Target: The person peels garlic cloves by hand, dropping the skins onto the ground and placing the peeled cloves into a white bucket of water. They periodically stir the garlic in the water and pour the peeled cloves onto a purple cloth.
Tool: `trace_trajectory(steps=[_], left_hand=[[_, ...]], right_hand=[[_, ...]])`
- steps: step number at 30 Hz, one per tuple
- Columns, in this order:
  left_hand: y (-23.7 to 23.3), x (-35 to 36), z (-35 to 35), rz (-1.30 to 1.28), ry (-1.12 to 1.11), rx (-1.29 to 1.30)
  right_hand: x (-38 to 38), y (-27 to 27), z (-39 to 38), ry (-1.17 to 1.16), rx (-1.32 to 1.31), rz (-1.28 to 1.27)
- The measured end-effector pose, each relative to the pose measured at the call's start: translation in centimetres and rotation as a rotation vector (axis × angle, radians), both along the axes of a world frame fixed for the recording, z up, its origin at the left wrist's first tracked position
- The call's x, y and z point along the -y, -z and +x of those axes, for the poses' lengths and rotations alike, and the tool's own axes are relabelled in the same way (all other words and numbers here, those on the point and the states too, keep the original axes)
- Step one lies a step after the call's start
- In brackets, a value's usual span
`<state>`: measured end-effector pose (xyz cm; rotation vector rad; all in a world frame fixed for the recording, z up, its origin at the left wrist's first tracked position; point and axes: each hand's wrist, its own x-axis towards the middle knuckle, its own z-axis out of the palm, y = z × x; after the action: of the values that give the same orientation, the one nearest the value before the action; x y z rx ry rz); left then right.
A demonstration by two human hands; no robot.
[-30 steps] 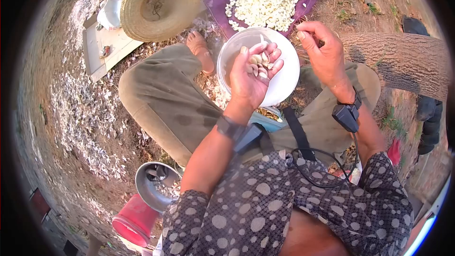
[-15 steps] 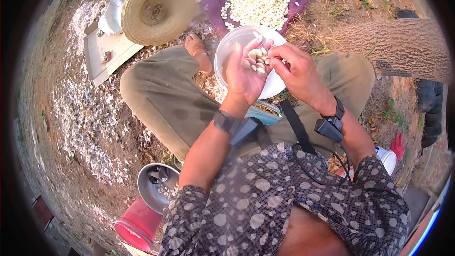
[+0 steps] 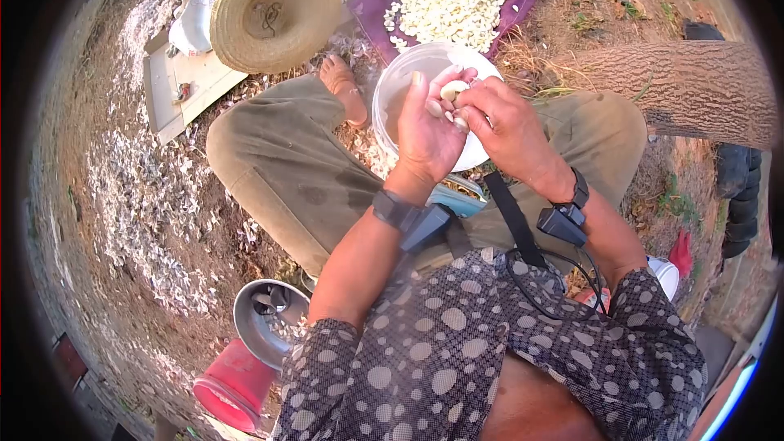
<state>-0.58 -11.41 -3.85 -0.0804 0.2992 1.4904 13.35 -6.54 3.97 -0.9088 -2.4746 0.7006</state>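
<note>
My left hand is cupped palm up over a white plastic bucket, holding several pale cloves in its palm. The fingers of my right hand are pinched together over that palm, touching the cloves; what exactly they grip is too small to make out. Beyond the bucket, a heap of whitish peeled cloves lies on a purple mesh cloth.
A straw hat and a cardboard piece are at the upper left. Pale peelings cover the ground at left. A metal bowl and red bucket stand lower left. At right lies a log.
My right hand has moved slightly down and its fingers have closed over the palm. Fewer cloves show in my left palm, and a larger pale one shows near the fingertips.
</note>
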Motion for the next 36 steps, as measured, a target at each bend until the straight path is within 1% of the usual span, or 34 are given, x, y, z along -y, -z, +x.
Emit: trace_trajectory(steps=[1,3,6,11,13,15,18,19,21,24,25,26,27,28,29,33,36], left_hand=[[-0.4,0.0,0.0,-0.015,-0.001,0.006],[-1.4,0.2,0.3,-0.031,-0.002,0.023],[-1.4,-0.1,0.5,-0.044,0.002,0.031],[0.7,-0.5,0.6,0.023,0.028,0.005],[0.5,-0.6,0.6,0.041,0.034,-0.002],[-0.1,-0.8,0.6,0.054,0.035,-0.014],[-0.7,-0.9,-0.1,-0.076,0.005,-0.084],[-0.2,-1.0,-0.4,-0.102,0.003,-0.071],[1.2,-1.4,-1.0,-0.187,0.021,-0.191],[1.7,-1.9,-1.5,-0.267,0.031,-0.337],[2.2,-2.0,-1.6,-0.273,0.032,-0.400],[2.7,-2.2,-1.8,-0.276,0.031,-0.464],[3.4,-2.4,-2.1,-0.237,0.036,-0.415],[4.0,-2.5,-2.2,-0.266,0.051,-0.463],[4.6,-2.6,-2.3,-0.296,0.064,-0.512],[4.3,-3.3,-1.1,-0.383,0.098,-0.793],[4.9,-3.9,-1.1,-0.311,0.216,-0.943]], right_hand=[[-0.1,-0.1,-0.2,0.000,0.015,-0.022],[-0.2,-0.2,-0.8,-0.006,0.046,0.012],[-0.6,-0.1,-1.6,-0.018,0.080,0.004],[-1.9,0.4,-1.9,-0.048,0.153,-0.013],[-2.3,0.7,-1.8,-0.040,0.184,0.009],[-2.6,0.9,-1.9,-0.008,0.099,-0.046],[-2.9,0.3,-1.2,0.063,-0.022,-0.111],[-3.4,0.1,-0.5,0.092,-0.049,-0.135],[-4.1,-1.0,1.0,0.179,-0.059,-0.194],[-5.5,-0.8,4.1,0.263,-0.206,-0.168],[-5.7,-1.0,5.2,0.315,-0.227,-0.221],[-5.9,-1.0,6.2,0.312,-0.279,-0.222],[-6.0,-1.0,7.0,0.308,-0.332,-0.222],[-6.1,-1.1,7.6,0.303,-0.386,-0.223],[-5.7,-1.3,8.2,0.387,-0.477,-0.501],[-5.1,-1.3,8.7,0.377,-0.647,-0.769],[-4.8,-1.0,9.2,0.344,-0.713,-0.911]])
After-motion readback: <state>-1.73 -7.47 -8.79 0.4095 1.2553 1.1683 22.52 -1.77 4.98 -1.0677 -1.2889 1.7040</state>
